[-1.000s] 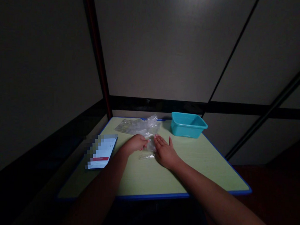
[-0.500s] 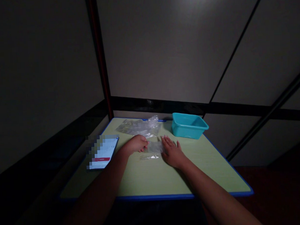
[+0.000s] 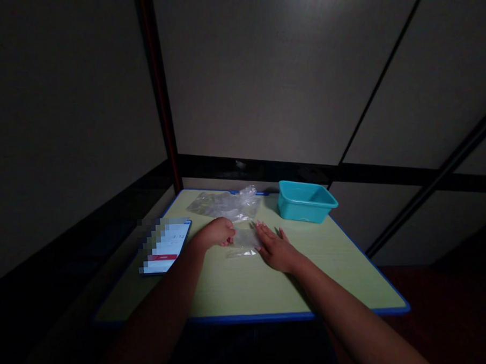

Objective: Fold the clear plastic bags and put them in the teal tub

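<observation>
We locate the clear plastic piece [image 3: 246,237] just below frame centre, between both hands, its long axis apparently left-to-right. Our left hand [image 3: 218,232] pinches its left end; our right hand [image 3: 275,248] overlaps its right end, fingers extended, thumb apart.

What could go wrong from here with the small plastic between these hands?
The small clear plastic between the left hand and right hand looks thin, so it might crease or slip. The left forearm passes close to the tablet, which lies near the table's left side, so a bump could shift it.
</observation>
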`<control>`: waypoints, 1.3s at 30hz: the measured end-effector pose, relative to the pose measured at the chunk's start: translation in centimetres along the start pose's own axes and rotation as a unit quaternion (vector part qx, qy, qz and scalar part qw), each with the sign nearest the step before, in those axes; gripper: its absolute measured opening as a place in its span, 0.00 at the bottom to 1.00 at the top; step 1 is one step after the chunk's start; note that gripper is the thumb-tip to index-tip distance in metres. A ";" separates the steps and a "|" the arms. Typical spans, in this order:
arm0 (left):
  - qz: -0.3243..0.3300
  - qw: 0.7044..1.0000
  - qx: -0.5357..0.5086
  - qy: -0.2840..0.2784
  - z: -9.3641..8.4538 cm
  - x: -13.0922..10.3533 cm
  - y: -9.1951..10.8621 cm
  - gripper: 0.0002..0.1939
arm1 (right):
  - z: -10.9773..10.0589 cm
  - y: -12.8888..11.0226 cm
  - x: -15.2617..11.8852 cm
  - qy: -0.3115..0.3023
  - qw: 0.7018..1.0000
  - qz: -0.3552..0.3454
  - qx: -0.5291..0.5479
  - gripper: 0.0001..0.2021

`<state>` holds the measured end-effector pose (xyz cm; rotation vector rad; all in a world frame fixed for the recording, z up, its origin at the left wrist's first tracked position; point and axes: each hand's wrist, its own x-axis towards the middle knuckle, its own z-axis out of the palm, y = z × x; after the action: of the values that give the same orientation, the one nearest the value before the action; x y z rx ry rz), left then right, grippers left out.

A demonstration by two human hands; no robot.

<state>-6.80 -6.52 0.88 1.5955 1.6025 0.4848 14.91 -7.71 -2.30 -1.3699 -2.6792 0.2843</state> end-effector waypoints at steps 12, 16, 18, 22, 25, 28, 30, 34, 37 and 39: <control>-0.019 0.998 0.049 -0.040 -0.8 -1.0 0.5 0.10 | -0.2 0.0 -0.2 -0.005 1.000 -0.021 0.006 0.34; -0.028 0.997 0.058 -0.049 -0.8 -1.0 0.4 0.11 | -0.5 -0.2 -0.4 -0.004 0.999 -0.036 0.009 0.33; -0.032 0.996 0.062 -0.058 -0.8 -1.0 0.4 0.12 | -0.6 -0.2 -0.5 -0.004 0.999 -0.041 0.007 0.31; -0.032 0.994 0.073 -0.068 -0.8 -1.1 0.5 0.14 | -0.5 -0.2 -0.5 -0.013 0.999 -0.043 0.002 0.28; -0.035 0.993 0.094 -0.067 -0.8 -1.2 0.7 0.14 | -0.4 -0.2 -0.4 -0.024 0.999 -0.043 -0.005 0.27; -0.037 0.991 0.115 -0.060 -0.8 -1.3 0.8 0.13 | -0.5 -0.3 -0.3 -0.029 0.998 -0.045 -0.012 0.27; -0.037 0.990 0.127 -0.055 -0.8 -1.3 0.8 0.13 | -0.6 -0.5 -0.3 -0.033 0.998 -0.046 -0.014 0.27; -0.035 0.987 0.150 -0.036 -0.9 -1.3 0.6 0.11 | -0.8 -0.7 -0.4 -0.040 0.998 -0.042 -0.014 0.26; -0.033 0.984 0.169 -0.036 -1.1 -1.3 0.5 0.11 | -0.8 -0.7 -0.4 -0.042 0.998 -0.042 -0.017 0.26; -0.034 0.982 0.180 -0.039 -1.3 -1.3 0.5 0.11 | -0.9 -0.7 -0.4 -0.047 0.998 -0.041 -0.019 0.26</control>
<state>-7.62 -7.37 2.36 1.7893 1.7500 0.0939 14.78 -8.35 -1.29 -1.2821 -2.8227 0.2976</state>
